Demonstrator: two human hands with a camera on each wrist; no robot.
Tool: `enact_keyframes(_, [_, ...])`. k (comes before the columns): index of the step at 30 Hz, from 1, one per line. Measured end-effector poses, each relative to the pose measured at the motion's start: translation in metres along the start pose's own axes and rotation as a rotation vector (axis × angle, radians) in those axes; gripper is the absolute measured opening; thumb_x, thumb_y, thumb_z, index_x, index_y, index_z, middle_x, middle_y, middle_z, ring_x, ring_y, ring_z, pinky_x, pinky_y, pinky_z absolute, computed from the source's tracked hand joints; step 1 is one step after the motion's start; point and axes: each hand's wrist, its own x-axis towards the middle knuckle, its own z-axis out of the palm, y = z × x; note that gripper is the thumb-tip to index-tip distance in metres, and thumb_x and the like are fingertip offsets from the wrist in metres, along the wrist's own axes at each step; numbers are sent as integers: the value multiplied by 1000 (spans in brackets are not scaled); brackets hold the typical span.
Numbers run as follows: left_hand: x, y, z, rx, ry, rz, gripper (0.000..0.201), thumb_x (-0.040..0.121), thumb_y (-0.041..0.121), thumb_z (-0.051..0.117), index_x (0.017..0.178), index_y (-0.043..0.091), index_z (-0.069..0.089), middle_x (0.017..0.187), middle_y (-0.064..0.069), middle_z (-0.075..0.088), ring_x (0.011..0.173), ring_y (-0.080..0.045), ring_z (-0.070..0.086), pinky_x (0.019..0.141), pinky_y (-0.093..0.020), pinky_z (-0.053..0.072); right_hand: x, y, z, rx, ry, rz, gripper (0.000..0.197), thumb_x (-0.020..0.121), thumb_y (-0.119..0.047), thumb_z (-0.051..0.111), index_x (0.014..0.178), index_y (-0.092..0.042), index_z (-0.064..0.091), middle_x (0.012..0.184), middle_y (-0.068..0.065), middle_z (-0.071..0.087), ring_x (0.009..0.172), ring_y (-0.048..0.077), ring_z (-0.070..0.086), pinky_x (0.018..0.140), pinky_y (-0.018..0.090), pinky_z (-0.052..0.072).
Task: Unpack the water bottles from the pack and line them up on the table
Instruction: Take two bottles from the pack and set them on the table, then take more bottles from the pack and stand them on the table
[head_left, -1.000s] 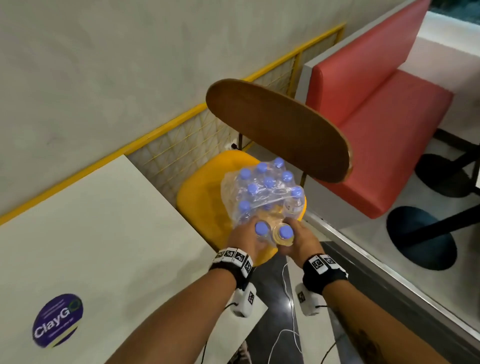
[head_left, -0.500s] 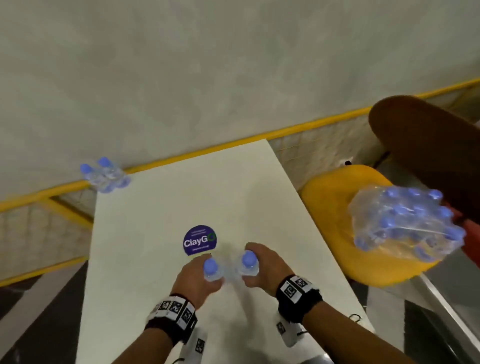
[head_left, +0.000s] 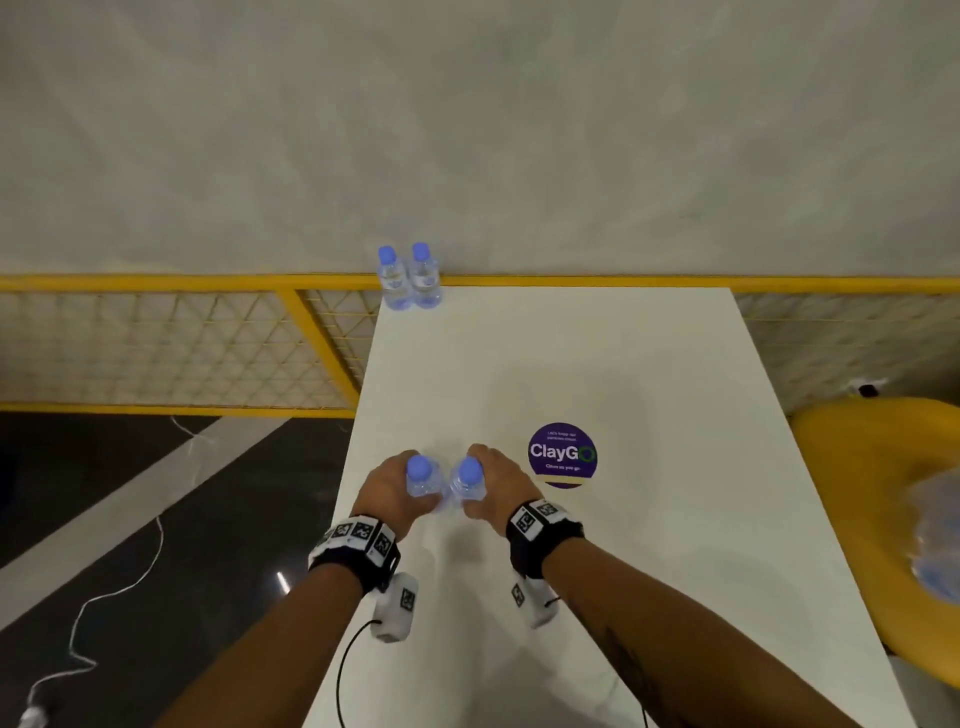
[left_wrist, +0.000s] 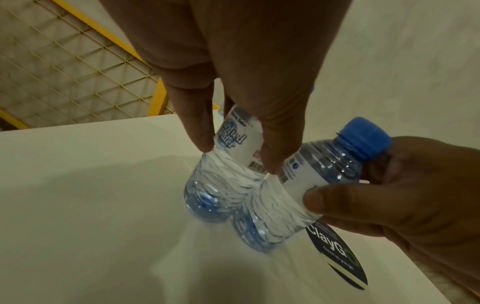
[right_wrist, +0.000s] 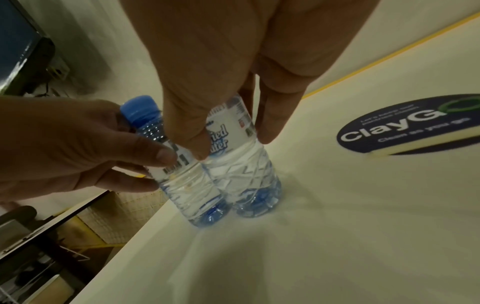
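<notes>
My left hand (head_left: 387, 491) grips a small clear water bottle with a blue cap (head_left: 420, 475) round its label. My right hand (head_left: 501, 491) grips a second one (head_left: 467, 480). Both bottles are upright and side by side, touching, near the left edge of the white table (head_left: 597, 364). In the left wrist view my fingers (left_wrist: 200, 131) pinch the label of the left bottle (left_wrist: 221, 195). The right wrist view has the right bottle (right_wrist: 246, 181) with its base at the tabletop. Two more bottles (head_left: 409, 278) stand at the far left corner. The plastic pack (head_left: 935, 535) lies on the yellow chair.
A round purple ClayGo sticker (head_left: 562, 454) lies just right of my hands. A yellow mesh railing (head_left: 182, 343) runs behind and left of the table. The yellow chair seat (head_left: 857, 493) is at the right. A white cable (head_left: 104, 587) trails on the dark floor.
Both hands lifted one bottle each out of the pack on the chair and carried them left onto the table. They now sit left of the sticker, near the table's left edge.
</notes>
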Motion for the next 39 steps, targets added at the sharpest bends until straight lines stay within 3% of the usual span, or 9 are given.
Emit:
enact_keyframes(13, [33, -5, -6, 245, -88, 57, 33, 74, 42, 80, 95, 34, 56, 92, 10, 62, 84, -17, 63, 80, -27, 48, 23, -5, 11, 5, 75, 28, 41, 69, -29, 75, 98, -29, 46, 94, -5, 58, 80, 18, 57, 67, 26, 41])
enact_keyframes(16, [29, 3, -10, 246, -96, 48, 35, 75, 40, 81, 98, 30, 57, 101, 5, 68, 95, -22, 68, 82, -28, 49, 24, -5, 12, -3, 64, 48, 49, 70, -32, 76, 108, -30, 46, 108, -1, 61, 91, 17, 58, 74, 26, 45])
enact_keyframes(19, [16, 7, -13, 208, -57, -14, 101, 63, 49, 90, 145, 20, 39, 145, -11, 51, 128, -32, 54, 104, -43, 49, 16, -1, 7, -31, 36, 77, 94, 70, -31, 81, 147, -19, 28, 149, 5, 38, 129, 23, 47, 105, 35, 43])
enact_keyframes(21, [-5, 14, -14, 199, 126, 29, 129, 54, 62, 90, 155, 23, 19, 152, -9, 34, 137, -32, 40, 105, -49, 49, -3, 7, -4, -31, 74, 64, 101, 71, -32, 82, 150, -17, 22, 154, 5, 29, 137, 23, 39, 111, 34, 38])
enact_keyframes(25, [-51, 57, 5, 257, 413, 422, 71, 64, 67, 78, 118, 25, 57, 115, 3, 56, 102, -19, 54, 83, -38, 53, -60, 49, -36, 52, 227, 12, 70, 77, -31, 77, 137, -21, 43, 138, -3, 44, 123, 14, 49, 105, 32, 45])
enact_keyframes(28, [-70, 101, 52, 145, 23, 547, 27, 81, 59, 63, 89, 34, 58, 88, 15, 58, 81, -6, 58, 76, -36, 54, -118, 109, -66, 193, 429, 55, 40, 79, -21, 76, 116, -22, 60, 115, -10, 54, 100, 7, 59, 84, 31, 56])
enact_keyframes(31, [-83, 153, 117, 118, -307, 600, 21, 84, 57, 60, 84, 36, 59, 81, 14, 63, 78, -5, 61, 76, -37, 56, -187, 178, -104, 266, 603, 252, 31, 83, -18, 74, 111, -24, 63, 113, -9, 57, 100, 8, 62, 80, 23, 55])
enact_keyframes(35, [-122, 239, 216, 72, -589, 630, 24, 85, 52, 67, 95, 30, 67, 92, 12, 70, 82, -2, 67, 83, -34, 58, -279, 272, -157, 332, 811, 546, 38, 85, -14, 73, 121, -12, 59, 114, -1, 58, 103, 19, 60, 84, 31, 52])
enact_keyframes(39, [-170, 315, 316, 44, -789, 642, 45, 88, 46, 71, 127, 26, 61, 122, 7, 66, 102, -11, 66, 91, -29, 55, -350, 365, -206, 235, 932, 814, 59, 86, -24, 71, 137, -8, 46, 137, 11, 49, 116, 27, 57, 94, 44, 51])
